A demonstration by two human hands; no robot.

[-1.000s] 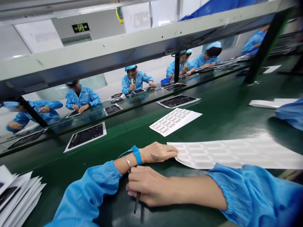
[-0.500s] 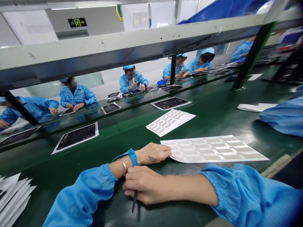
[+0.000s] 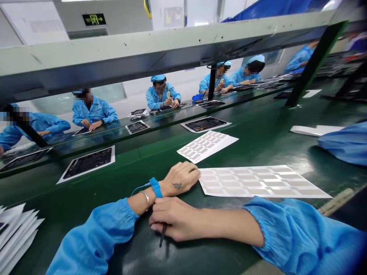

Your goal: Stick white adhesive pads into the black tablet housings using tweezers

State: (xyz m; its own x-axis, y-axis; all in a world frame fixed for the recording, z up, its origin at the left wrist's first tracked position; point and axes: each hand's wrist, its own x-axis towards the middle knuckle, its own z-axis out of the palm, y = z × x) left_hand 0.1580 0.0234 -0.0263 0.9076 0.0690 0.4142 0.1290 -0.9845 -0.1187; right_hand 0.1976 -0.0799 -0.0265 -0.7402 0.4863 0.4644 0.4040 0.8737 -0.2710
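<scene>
Sheet (image 3: 255, 182): it lay flat on the green bench (image 3: 137, 244), to the right of the left hand (image 3: 181, 178), with its near edge close to the right sleeve (image 3: 286, 229); I judged it light and thin, more bendable than stiff.
Patches (image 3: 292, 185): they were grey, in rows, some with a shine; the face was perhaps slippery, and a hard press in the middle could, I think, have spoiled them.
Corner: the far left one, just beside the left hand, seemed a good place for holding (the margin was white there), and two soft fingertips would have been enough; a strong pinch could have creased it.
Left hand: it was half curled, at the left end of the sheet; whether it pinched or only touched, I could not tell.
Right hand (image 3: 176, 219): it was closed around a dark tool (image 3: 163, 235), whose tip pointed downward, apart from the sheet.
</scene>
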